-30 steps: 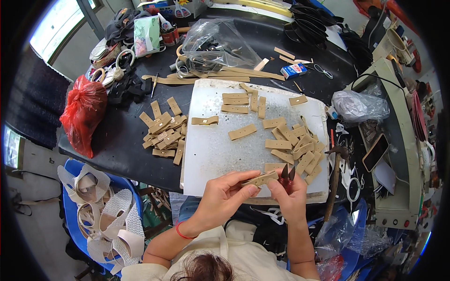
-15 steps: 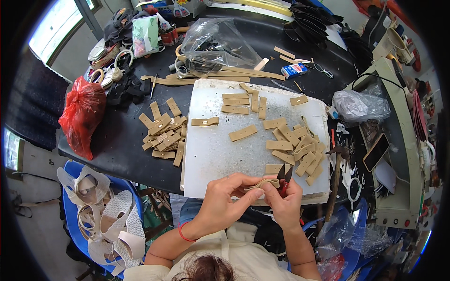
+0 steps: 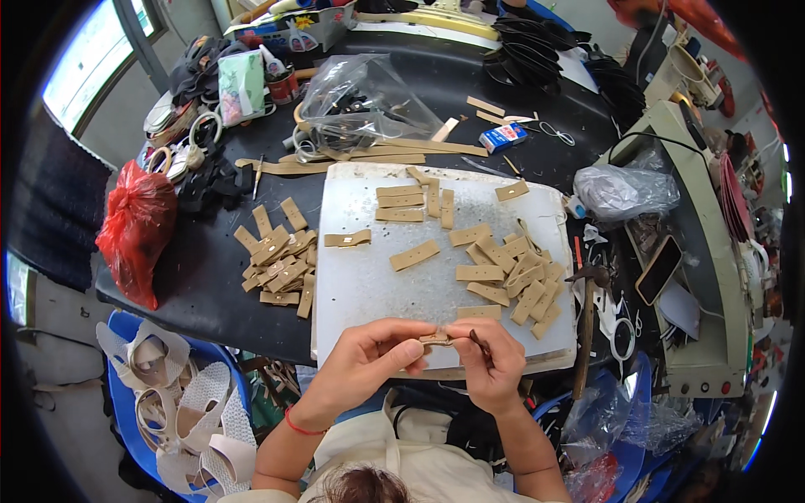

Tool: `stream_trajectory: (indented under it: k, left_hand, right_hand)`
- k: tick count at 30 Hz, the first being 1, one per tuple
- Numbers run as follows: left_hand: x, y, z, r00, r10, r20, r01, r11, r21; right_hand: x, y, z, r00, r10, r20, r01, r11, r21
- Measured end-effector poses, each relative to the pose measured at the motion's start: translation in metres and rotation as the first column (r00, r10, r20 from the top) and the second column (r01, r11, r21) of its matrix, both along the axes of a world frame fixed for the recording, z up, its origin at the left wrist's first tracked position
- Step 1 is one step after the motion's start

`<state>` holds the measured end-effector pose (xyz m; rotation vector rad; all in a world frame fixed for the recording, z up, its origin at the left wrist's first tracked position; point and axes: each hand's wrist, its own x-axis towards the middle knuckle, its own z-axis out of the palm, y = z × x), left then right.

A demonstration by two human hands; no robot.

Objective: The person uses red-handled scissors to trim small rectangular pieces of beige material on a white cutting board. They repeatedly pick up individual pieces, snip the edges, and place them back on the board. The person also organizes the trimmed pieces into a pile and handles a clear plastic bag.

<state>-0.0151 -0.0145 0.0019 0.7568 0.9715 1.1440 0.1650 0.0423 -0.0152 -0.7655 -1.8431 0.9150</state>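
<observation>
My left hand (image 3: 366,362) and my right hand (image 3: 493,362) meet at the near edge of a white cutting board (image 3: 369,277). Both pinch one small tan leather strip (image 3: 436,339) between their fingertips. My right hand also holds a thin dark tool (image 3: 480,340) against the strip. On the board lie several more tan strips (image 3: 511,268), heaped at the right. Another heap of tan strips (image 3: 277,260) lies on the black table left of the board.
A red plastic bag (image 3: 134,226) sits at the table's left edge. A clear plastic bag (image 3: 360,96) and long tan bands lie behind the board. A hammer (image 3: 584,327) lies to the right. White sandal uppers (image 3: 180,411) fill a blue bin at lower left. A machine (image 3: 704,251) stands at right.
Both hands have drawn closer to my body with the strip, which was held out longer over the board's edge and is now mostly covered by my fingers.
</observation>
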Motion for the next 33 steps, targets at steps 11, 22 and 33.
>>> stream_trajectory:
  k: [11, 22, 33]
  left_hand:
    - [-0.010, -0.005, -0.010, 0.996, 0.090, 0.017, -0.089, 0.996, -0.011]
    - [-0.101, 0.038, -0.035, -0.211, 0.651, -0.729, -0.004, 0.745, 0.667]
    - [-0.086, 0.036, -0.033, -0.227, 0.645, -0.729, -0.049, 0.740, 0.670]
  right_hand:
    - [-0.009, 0.008, 0.006, 0.973, 0.131, 0.189, -0.136, 0.991, 0.012]
    - [0.036, 0.182, 0.009, 0.819, -0.393, 0.418, 0.321, 0.918, 0.234]
    - [0.025, 0.201, 0.000, 0.735, -0.448, 0.509, 0.394, 0.893, 0.218]
